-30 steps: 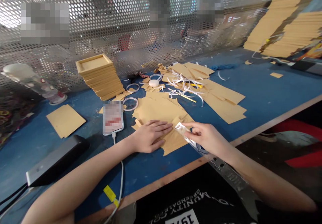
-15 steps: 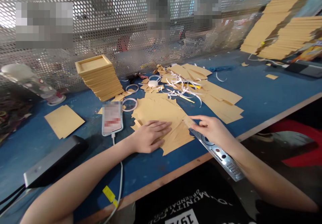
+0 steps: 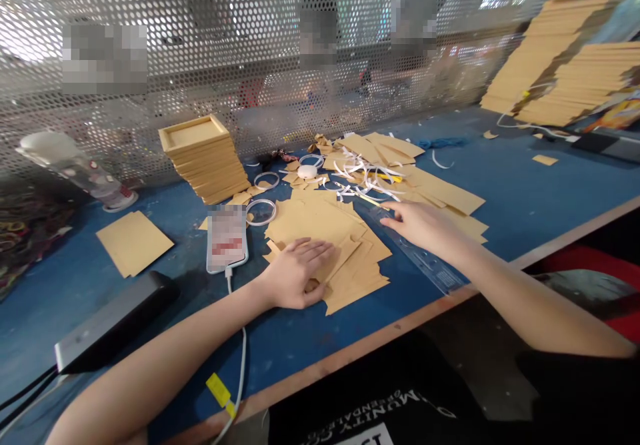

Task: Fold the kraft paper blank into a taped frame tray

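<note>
My left hand (image 3: 300, 275) lies flat on a loose pile of brown kraft paper pieces (image 3: 367, 278), fingers stretched out and the thumb apart. Just right of the pile, a clear plastic ruler (image 3: 430, 265) lies slantwise on the blue table, its near end by the front edge. My right hand (image 3: 417, 225) is at the ruler's far end, thumb and forefinger closed on it; the other fingers are partly hidden. A thin yellow stick (image 3: 369, 199) lies just beyond that hand, close to curled white paper strips (image 3: 373, 175).
A phone (image 3: 226, 238) on a white cable lies left of the pile, near rolls of tape (image 3: 261, 212). Behind stands a stack of brown paper (image 3: 205, 165); taller stacks (image 3: 545, 51) rise at the far right. A black device (image 3: 120, 318) is front left. Perforated metal (image 3: 250, 45) closes the back.
My right hand has moved away from me with the ruler, which is now down on the table beside the pile. The top papers have shifted slightly; my left hand stays on them.
</note>
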Demonstrator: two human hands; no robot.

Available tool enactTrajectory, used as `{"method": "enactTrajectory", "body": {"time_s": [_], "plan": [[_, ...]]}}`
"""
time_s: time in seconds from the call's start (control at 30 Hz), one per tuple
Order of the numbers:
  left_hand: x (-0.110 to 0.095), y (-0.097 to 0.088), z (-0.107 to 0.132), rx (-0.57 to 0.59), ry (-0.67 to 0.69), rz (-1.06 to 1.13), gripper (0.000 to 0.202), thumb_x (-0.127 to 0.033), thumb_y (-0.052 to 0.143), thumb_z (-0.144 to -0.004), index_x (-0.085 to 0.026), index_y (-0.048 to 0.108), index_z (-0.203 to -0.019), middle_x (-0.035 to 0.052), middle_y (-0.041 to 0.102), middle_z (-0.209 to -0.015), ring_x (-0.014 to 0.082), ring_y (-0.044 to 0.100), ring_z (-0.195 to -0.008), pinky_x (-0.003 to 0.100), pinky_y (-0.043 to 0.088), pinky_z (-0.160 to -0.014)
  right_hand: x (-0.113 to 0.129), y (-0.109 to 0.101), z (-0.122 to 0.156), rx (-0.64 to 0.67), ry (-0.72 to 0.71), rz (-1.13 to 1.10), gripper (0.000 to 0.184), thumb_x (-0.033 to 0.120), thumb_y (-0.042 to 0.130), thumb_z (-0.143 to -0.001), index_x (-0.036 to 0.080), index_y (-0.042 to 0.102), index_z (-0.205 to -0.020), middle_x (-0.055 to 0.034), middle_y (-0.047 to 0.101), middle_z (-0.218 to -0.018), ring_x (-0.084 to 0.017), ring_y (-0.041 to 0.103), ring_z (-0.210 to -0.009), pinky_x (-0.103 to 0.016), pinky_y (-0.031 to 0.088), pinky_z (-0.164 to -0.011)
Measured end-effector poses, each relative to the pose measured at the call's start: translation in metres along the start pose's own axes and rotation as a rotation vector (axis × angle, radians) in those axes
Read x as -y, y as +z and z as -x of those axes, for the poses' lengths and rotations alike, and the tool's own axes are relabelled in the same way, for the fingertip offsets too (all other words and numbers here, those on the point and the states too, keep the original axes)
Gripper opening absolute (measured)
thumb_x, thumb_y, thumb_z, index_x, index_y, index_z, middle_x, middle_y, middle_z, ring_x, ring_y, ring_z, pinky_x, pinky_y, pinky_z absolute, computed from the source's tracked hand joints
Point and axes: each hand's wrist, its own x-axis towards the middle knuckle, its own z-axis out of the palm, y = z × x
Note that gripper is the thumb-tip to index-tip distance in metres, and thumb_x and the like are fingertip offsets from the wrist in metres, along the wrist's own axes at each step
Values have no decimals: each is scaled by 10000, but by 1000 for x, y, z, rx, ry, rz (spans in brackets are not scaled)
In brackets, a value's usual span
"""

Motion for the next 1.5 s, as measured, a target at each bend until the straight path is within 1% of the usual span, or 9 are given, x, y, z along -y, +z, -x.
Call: {"method": "enactTrajectory", "body": {"time_s": [0.17, 0.27, 0.37, 0.63, 0.8, 0.93, 1.07, 1.23, 1.5], "plan": [[-1, -1, 0, -57, -28, -49, 660, -325, 515, -746, -127, 416, -1368, 143, 563, -1338, 272, 496, -1265, 470, 261, -1125, 35, 1, -12, 62, -401, 24, 320, 349, 486, -917, 184, 713, -1071, -146, 640, -1168, -294, 584, -1062, -434, 447, -880], [-2, 0, 0, -61, -59, -68, 629, -351, 529, -726, -129, 453, -1309, 149, 579, -1290, 292, 534, -1197, 474, 306, -1091, 56, 8, -13, 351, -568, -165, 367, 446, 612, -846, 215, 681, -1123, -106, 608, -1235, -264, 580, -1080, -385, 444, -907], [-2, 0, 0, -48, -132, -96, 527, -354, 555, -695, -112, 523, -1162, 163, 598, -1180, 304, 579, -1060, 443, 409, -981, 64, 18, -15, 465, -583, -239, 376, 436, 705, -767, 199, 676, -1057, -96, 628, -1104, -238, 591, -988, -349, 449, -843], [0, 4, 0, -67, -151, -115, 301, -221, 501, -724, -141, 541, -1011, 127, 591, -1040, 259, 569, -919, 395, 458, -850, 63, 26, -12, 396, -517, -378, 142, 315, 668, -795, 213, 572, -818, -30, 628, -865, -175, 564, -798, -304, 421, -719], [-1, 4, 0, -54, -109, -122, 208, -157, 458, -768, -150, 555, -951, 93, 583, -920, 226, 563, -866, 352, 465, -806, 62, 28, -7, 349, -688, -356, 40, 181, 583, -816, 213, 599, -835, -40, 650, -868, -173, 578, -822, -308, 434, -744], [-4, 1, -1, -40, -21, -122, 179, -278, 449, -894, -167, 587, -867, 81, 585, -883, 208, 561, -841, 337, 462, -786, 59, 25, -5, 360, -786, -335, 77, 210, 585, -821, 212, 654, -854, -61, 664, -909, -189, 590, -851, -325, 452, -772], [-4, -2, -2, -43, -2, -114, 343, -318, 349, -986, -164, 607, -821, 80, 601, -864, 192, 565, -825, 320, 457, -770, 56, 20, -6, 405, -784, -353, 137, 289, 587, -855, 212, 696, -885, -78, 672, -1007, -196, 607, -897, -341, 453, -829], [-2, -7, -3, -53, -53, -7, 356, -260, 316, -982, -165, 601, -791, 71, 595, -797, 181, 563, -765, 310, 447, -712, 56, 20, -11, 527, -628, -455, 253, 413, 568, -881, 217, 721, -837, -62, 673, -953, -188, 611, -856, -332, 450, -788], [8, -12, -6, -41, -162, 246, 317, -274, 367, -963, -175, 555, -728, 38, 595, -732, 176, 561, -766, 326, 457, -734, 62, 28, -16, 507, -422, -565, 218, 393, 631, -823, 193, 712, -798, -39, 674, -839, -159, 566, -747, -298, 407, -678]]}}
